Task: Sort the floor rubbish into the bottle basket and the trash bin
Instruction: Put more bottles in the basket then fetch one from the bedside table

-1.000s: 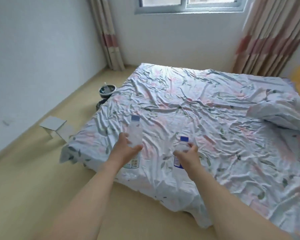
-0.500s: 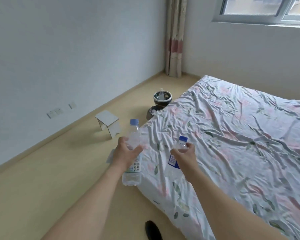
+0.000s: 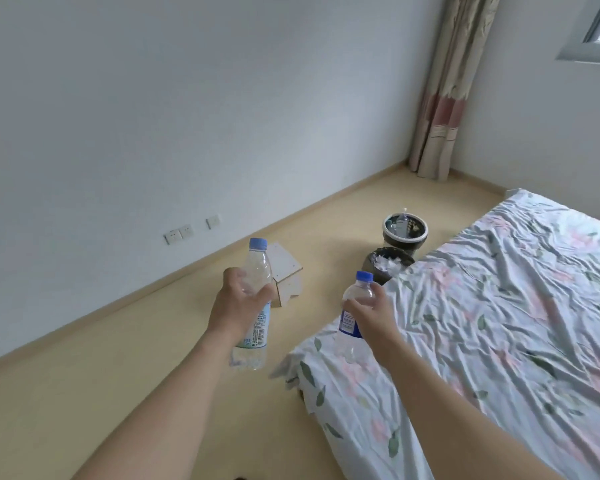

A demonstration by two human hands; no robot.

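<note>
Ahead I log: left hand [image 3: 234, 306] holding one bottle [image 3: 255, 303] upright over the floor [image 3: 84, 393]; right hand [image 3: 374, 315] holding a second bottle [image 3: 352, 313] at the bed [image 3: 482, 323] corner. Beyond, beside the bed's edge: bin [image 3: 383, 263], then basket [image 3: 405, 233] behind it. Small stool [image 3: 284, 271] left of both, near the wall [image 3: 187, 116].

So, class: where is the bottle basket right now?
In the head view, the bottle basket stands on the floor right of centre, beside the bed, just beyond the trash bin, towards the curtain.
</note>
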